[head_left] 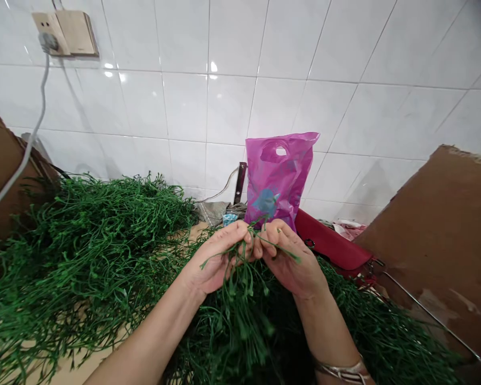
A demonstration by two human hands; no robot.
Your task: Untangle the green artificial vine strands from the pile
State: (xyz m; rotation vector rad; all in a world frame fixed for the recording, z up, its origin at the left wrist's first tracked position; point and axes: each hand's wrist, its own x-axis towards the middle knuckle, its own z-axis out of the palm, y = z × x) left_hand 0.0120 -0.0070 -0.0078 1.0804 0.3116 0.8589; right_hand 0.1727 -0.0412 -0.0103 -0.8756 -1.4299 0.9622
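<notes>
Bag [278,179], pink plastic, contents can't tell; L hand [218,256] & R hand [291,259]: grips pinched shut on green sprig [244,278].

Head-worn view looks forward and down over the hands [218,259] toward a white tiled wall [224,107]

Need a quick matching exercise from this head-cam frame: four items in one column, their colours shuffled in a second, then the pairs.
Items:
1. Sprigs held between the left hand and right hand
2. Plastic carrier bag
3. Wall socket plate
4. Wrist bangle

Colours:
A. Silver
B. Green
C. Beige
D. Magenta

Pairs: 1-B, 2-D, 3-C, 4-A
</notes>
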